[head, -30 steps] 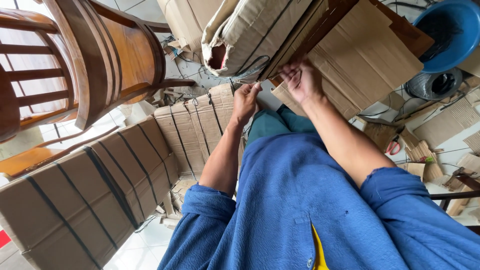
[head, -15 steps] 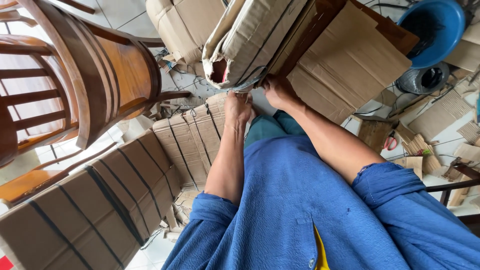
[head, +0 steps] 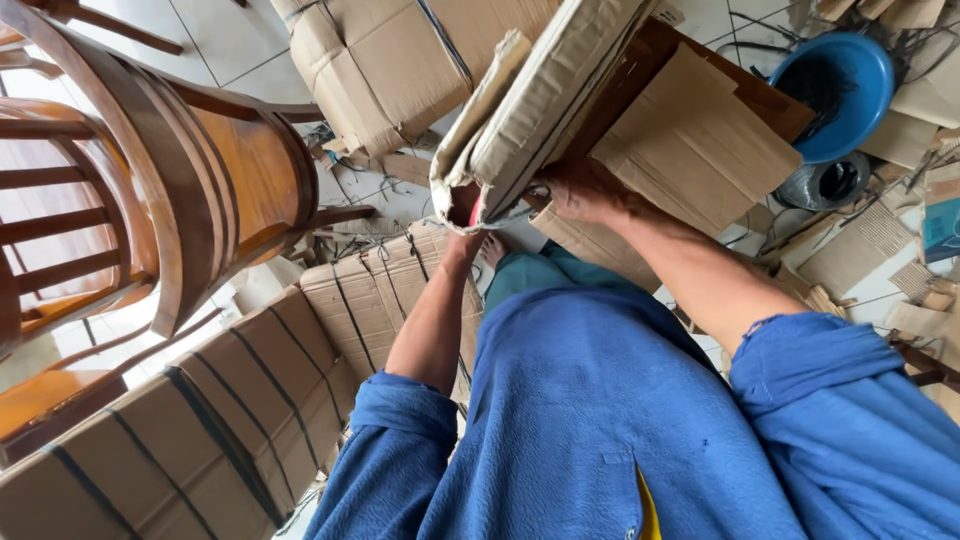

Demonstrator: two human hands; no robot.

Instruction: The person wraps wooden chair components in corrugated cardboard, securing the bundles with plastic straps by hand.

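A folded bundle of brown cardboard [head: 545,100] is tilted up in front of me, its near end at chest height. My right hand [head: 580,190] grips the bundle's lower right edge. My left hand [head: 462,225] reaches into the bundle's open near end; its fingers are hidden inside, where something red shows. Both arms wear blue sleeves pushed up to the elbows.
Stacked wooden chairs [head: 150,180] stand at the left. Strapped cardboard packages [head: 200,420] lie at lower left, and another wrapped box [head: 390,70] sits ahead. Flat cardboard sheets [head: 690,150], a blue basin [head: 840,85], a roll of black strap [head: 825,185] and cardboard scraps fill the right.
Both hands reached forward, took hold of the cardboard bundle, and pulled it up toward me. The bundle now fills more of the view.
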